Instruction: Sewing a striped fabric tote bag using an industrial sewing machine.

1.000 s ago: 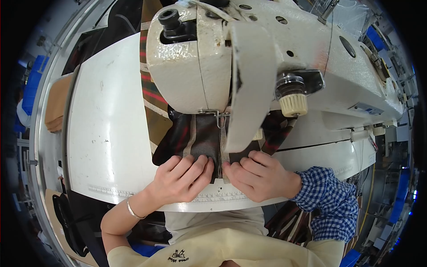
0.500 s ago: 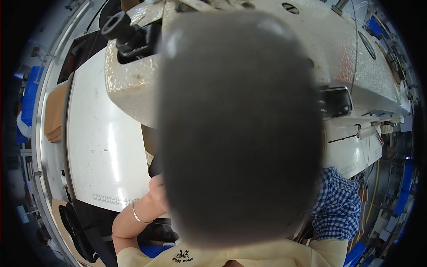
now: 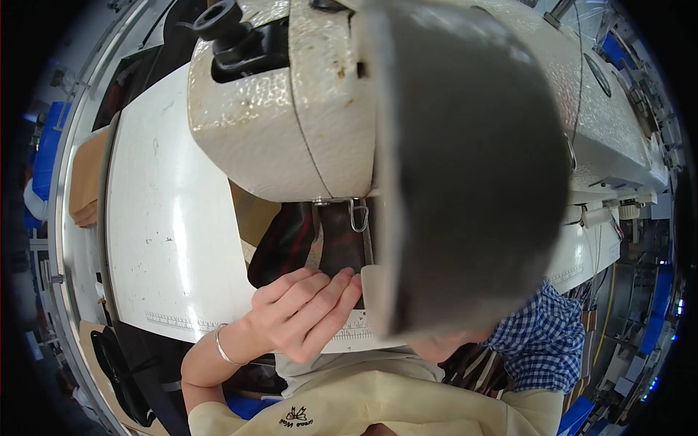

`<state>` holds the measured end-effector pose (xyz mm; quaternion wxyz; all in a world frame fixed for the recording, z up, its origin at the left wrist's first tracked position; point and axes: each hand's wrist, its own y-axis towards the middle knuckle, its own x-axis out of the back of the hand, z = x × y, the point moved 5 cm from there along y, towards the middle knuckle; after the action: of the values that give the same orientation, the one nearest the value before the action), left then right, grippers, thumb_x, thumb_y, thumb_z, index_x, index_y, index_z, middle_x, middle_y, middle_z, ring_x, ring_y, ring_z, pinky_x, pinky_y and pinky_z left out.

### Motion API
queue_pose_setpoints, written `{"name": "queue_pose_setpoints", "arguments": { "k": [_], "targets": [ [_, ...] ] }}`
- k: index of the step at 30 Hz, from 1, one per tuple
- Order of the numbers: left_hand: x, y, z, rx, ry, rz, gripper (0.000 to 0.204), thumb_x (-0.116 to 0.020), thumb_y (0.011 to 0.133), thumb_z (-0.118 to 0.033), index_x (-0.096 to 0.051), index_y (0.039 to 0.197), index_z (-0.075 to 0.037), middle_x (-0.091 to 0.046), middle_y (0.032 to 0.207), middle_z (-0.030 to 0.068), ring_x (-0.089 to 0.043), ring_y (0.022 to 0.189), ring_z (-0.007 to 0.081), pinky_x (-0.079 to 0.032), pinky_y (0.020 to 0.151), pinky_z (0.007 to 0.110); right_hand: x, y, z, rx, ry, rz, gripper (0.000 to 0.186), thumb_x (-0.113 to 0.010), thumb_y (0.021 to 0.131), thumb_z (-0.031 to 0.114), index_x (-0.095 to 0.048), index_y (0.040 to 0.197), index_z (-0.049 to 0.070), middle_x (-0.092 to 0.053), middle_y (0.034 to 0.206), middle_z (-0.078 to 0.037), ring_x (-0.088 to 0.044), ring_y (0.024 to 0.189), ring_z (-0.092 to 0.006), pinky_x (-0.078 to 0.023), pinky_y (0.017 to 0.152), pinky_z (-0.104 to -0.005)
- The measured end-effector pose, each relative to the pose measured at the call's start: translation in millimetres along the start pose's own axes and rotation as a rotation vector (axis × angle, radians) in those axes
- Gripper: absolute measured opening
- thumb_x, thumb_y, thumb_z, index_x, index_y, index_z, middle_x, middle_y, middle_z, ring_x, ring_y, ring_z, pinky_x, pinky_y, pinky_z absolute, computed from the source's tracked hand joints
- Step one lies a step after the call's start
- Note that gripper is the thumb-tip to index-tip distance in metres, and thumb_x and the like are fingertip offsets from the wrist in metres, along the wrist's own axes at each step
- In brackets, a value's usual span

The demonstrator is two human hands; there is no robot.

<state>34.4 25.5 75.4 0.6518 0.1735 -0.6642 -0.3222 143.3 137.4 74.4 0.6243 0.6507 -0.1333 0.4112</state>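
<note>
Dark striped fabric [image 3: 342,240] is laid on the white sewing table [image 3: 167,225], beneath the sewing machine head [image 3: 283,138]. Its near edge is touched by the bunched fingertips of the left hand [image 3: 305,309]; whether it is pinched cannot be told. The right hand [image 3: 438,346] is mostly hidden by a blurred dark panel [image 3: 472,182], its grip indiscernible.

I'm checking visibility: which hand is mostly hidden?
The right hand, behind the blurred dark plate; the left hand shows plainly, fingers on the dark cloth.
</note>
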Motion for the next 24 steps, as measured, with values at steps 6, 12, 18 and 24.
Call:
{"name": "queue_pose_setpoints", "arguments": {
  "k": [6, 12, 18, 24],
  "targets": [
    [-3.5, 0.9, -5.1, -0.052, 0.017, 0.047, 0.020, -0.066, 0.073, -0.008, -0.071, 0.090, 0.001, -0.069, 0.088, 0.0085, -0.058, 0.077, 0.0161, -0.048, 0.071, 0.026, 8.6, 3.6, 0.2, 0.055, -0.072, -0.044, 0.019, -0.067, 0.065, 0.008, -0.066, 0.081, -0.003, -0.064, 0.084, -0.013, -0.061, 0.071, -0.0203, -0.050, 0.054, -0.0265],
    [-7.9, -1.5, -8.6, -0.096, 0.051, 0.053, 0.019, -0.064, 0.076, -0.007, -0.071, 0.091, 0.002, -0.069, 0.090, 0.0083, -0.058, 0.079, 0.0163, -0.048, 0.072, 0.027, 9.1, 0.5, -1.5, 0.035, -0.062, -0.082, 0.018, -0.067, 0.065, 0.008, -0.066, 0.080, -0.003, -0.065, 0.081, -0.012, -0.061, 0.068, -0.0187, -0.050, 0.052, -0.0257],
    [-8.8, 2.3, -9.2, -0.135, 0.082, 0.026, 0.025, -0.065, 0.073, -0.012, -0.072, 0.092, 0.002, -0.071, 0.089, 0.0093, -0.058, 0.075, 0.0157, -0.047, 0.068, 0.025, 10.3, -0.6, -2.2, 0.031, -0.050, -0.060, 0.019, -0.066, 0.067, 0.009, -0.067, 0.083, -0.002, -0.065, 0.082, -0.013, -0.062, 0.069, -0.0193, -0.049, 0.052, -0.0254],
    [-7.9, 4.4, -9.2, -0.146, 0.049, 0.011, 0.024, -0.065, 0.071, -0.013, -0.071, 0.089, 0.002, -0.071, 0.088, 0.0109, -0.059, 0.073, 0.0161, -0.047, 0.066, 0.024, 6.2, -2.8, 0.1, 0.035, -0.141, -0.006, 0.026, -0.064, 0.075, 0.012, -0.070, 0.094, -0.005, -0.068, 0.089, -0.015, -0.065, 0.076, -0.0203, -0.049, 0.055, -0.0248]
  ]
}}
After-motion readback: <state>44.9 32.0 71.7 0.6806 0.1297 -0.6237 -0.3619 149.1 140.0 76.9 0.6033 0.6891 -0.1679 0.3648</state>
